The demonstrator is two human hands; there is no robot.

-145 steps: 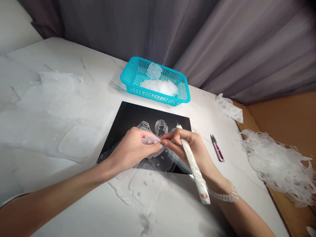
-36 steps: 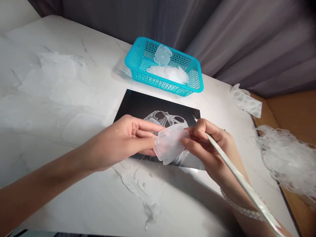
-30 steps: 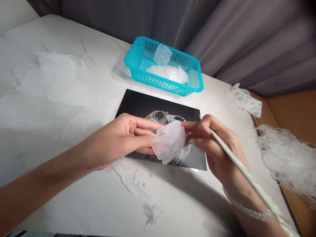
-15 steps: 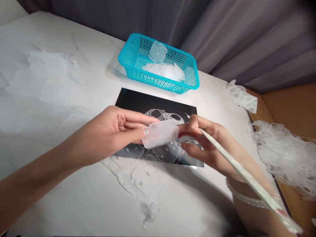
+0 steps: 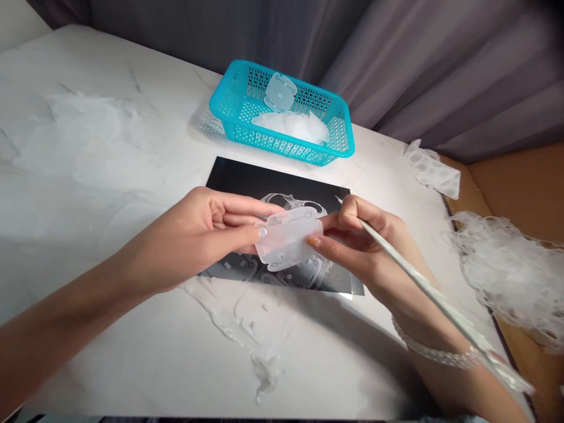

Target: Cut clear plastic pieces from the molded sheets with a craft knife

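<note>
A small translucent plastic sheet (image 5: 288, 238) with notched edges is held above a black mat (image 5: 247, 176). My left hand (image 5: 211, 235) pinches its left end between thumb and fingers. On the right end, my right hand (image 5: 365, 235) has its thumb on top and fingers behind. That same hand also keeps a long, thin white pointed tool (image 5: 423, 288), its tip out past the index finger and its shaft slanting down over the wrist. Thin clear plastic offcuts (image 5: 299, 202) and small bits lie on the mat, partly hidden by the sheet and hands.
Behind the mat stands a blue basket (image 5: 286, 150) holding several similar translucent pieces (image 5: 295, 126). A hazy translucent pile (image 5: 97, 135) spreads over the left of the white table (image 5: 145, 364). To the right are a heap of stringy clear scraps (image 5: 511, 270), a perforated piece (image 5: 434, 170) and cardboard (image 5: 520, 182).
My right thumb has come down onto the sheet's right end, which it was apart from before. The sheet has tilted to show more of its face.
</note>
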